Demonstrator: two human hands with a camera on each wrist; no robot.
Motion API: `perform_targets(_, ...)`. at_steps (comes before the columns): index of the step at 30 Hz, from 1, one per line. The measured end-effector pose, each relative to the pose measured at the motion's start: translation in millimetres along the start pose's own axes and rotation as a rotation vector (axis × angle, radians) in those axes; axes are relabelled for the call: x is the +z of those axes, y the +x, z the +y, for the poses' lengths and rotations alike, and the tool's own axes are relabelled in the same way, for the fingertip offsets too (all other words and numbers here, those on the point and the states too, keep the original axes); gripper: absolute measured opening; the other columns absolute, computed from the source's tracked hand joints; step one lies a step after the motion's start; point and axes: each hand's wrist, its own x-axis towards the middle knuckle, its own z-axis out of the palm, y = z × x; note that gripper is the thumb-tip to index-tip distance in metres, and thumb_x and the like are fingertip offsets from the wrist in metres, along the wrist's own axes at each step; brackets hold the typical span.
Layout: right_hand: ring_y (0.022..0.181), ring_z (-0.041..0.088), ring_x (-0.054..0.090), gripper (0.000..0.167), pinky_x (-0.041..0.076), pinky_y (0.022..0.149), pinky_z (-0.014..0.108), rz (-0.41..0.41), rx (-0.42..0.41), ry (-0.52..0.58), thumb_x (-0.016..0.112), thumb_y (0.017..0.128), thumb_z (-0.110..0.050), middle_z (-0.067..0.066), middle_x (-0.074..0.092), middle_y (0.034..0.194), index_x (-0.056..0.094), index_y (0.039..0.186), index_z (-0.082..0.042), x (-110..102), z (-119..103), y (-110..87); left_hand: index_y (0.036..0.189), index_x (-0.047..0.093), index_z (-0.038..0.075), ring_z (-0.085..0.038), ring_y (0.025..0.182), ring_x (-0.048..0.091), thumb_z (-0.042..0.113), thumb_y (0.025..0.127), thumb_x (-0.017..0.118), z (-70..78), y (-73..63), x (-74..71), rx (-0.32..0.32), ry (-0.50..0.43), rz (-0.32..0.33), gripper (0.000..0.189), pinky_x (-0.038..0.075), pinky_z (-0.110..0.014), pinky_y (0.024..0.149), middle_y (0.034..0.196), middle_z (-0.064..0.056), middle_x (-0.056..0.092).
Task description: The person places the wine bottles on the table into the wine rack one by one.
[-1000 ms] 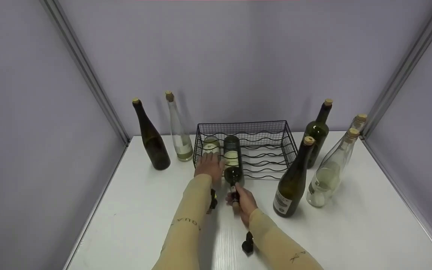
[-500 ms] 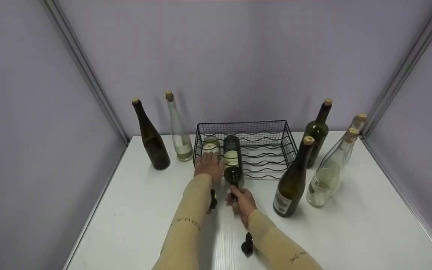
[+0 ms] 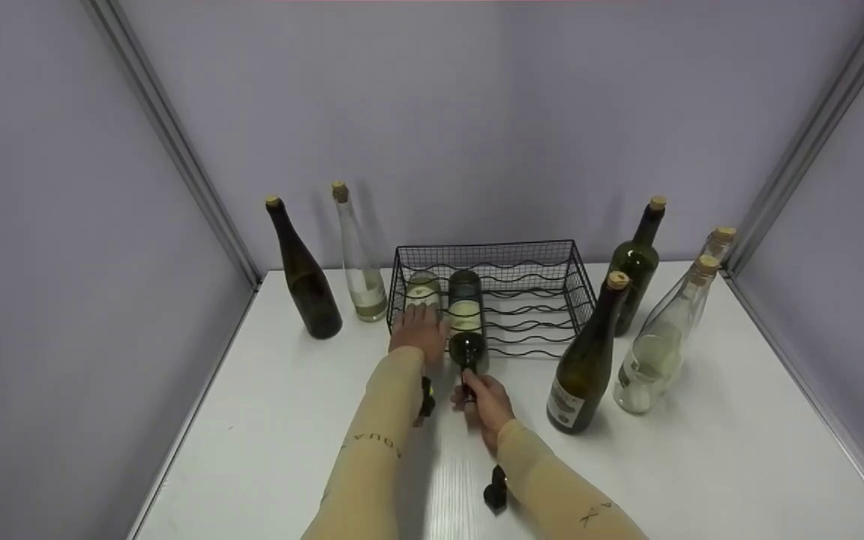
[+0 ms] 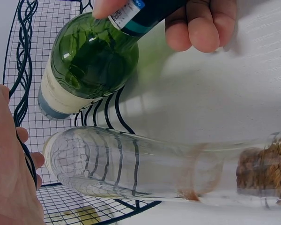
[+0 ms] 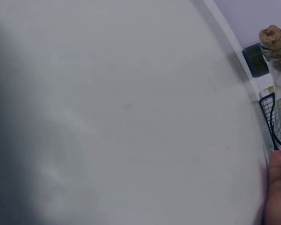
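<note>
A black wire wine rack stands at the middle back of the white table. My left hand lies over its front left part, and its fingertips hook past the wavy wires in the left wrist view. Under that hand a clear corked bottle lies in the rack. Beside it a green wine bottle lies bottom end inward, neck toward me. My right hand grips this neck, thumb on top, with a dark, labelled neck sleeve showing between thumb and fingers. The right wrist view catches my right hand only at its edge.
Left of the rack stand a dark brown bottle and a clear bottle. On the right are an amber-green labelled bottle, a green bottle and two clear bottles, the nearer clear bottle overlapping the other. Walls enclose three sides.
Over the last second my right hand has shifted slightly along the green bottle's neck, and the cork end no longer shows below it. The left hand and the rack stay in place.
</note>
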Motion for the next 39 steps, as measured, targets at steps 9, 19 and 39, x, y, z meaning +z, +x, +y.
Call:
perform_targets(9, 0.086, 0.024, 0.065, 0.061, 0.051, 0.082, 0.038, -0.019, 0.017, 0.004, 0.056, 0.094, -0.048, 0.011, 0.066, 0.098, 0.047, 0.127, 0.003, -2.1, 1.0, 0.0, 0.153, 0.020, 0.014, -0.030, 0.145, 0.012, 0.051, 0.103, 0.016, 2.1, -3.0, -3.9, -0.003, 0.000, -0.011, 0.063, 0.005, -0.050, 0.116, 0.158, -0.009, 0.021)
perform_targets(19, 0.088, 0.022, 0.065, 0.059, 0.050, 0.081, 0.035, -0.027, 0.034, -0.061, 0.046, 0.098, -0.050, 0.012, 0.065, 0.100, 0.048, 0.125, 0.003, -4.4, -2.5, -2.1, 0.153, 0.023, 0.014, -0.029, 0.145, 0.013, 0.049, 0.104, 0.018, 0.0, -0.1, -0.8, 0.002, -0.038, 0.018, 0.060, 0.006, -0.048, 0.116, 0.157, -0.008, 0.023)
perform_targets(39, 0.088, 0.025, 0.064, 0.068, 0.046, 0.085, 0.036, -0.044, 0.040, -0.070, 0.056, 0.090, -0.058, 0.008, 0.068, 0.089, 0.055, 0.117, 0.004, -5.2, -1.0, -1.5, 0.152, 0.024, 0.013, -0.029, 0.145, 0.015, 0.049, 0.103, 0.014, -1.9, 1.8, 2.6, 0.022, 0.017, 0.031, 0.061, 0.008, -0.048, 0.116, 0.156, -0.009, 0.026)
